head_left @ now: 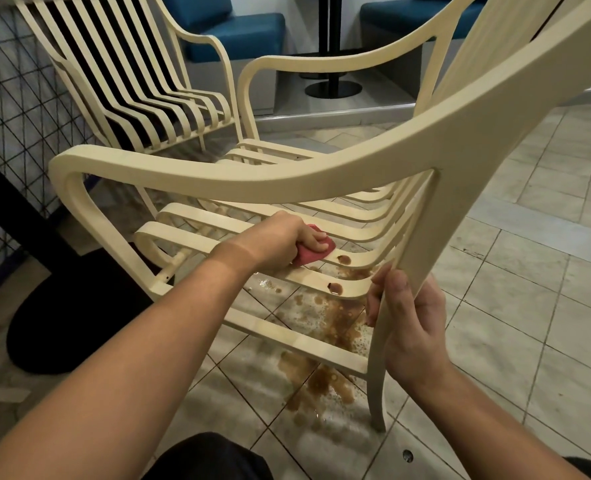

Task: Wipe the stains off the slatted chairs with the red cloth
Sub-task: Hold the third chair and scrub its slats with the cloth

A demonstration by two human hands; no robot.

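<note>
l hand [280, 237] over red cloth [309, 258], mostly hidden | r hand [408, 327] grips chair leg [377, 393]

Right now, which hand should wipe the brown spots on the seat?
The left hand: it holds the red cloth right beside a brown stain. The right hand is busy gripping the chair frame.

armrest [252, 174] bars the seat slats [197, 216] from above; narrow gaps between

No readable text, labels, numbers or signs anywhere.
</note>
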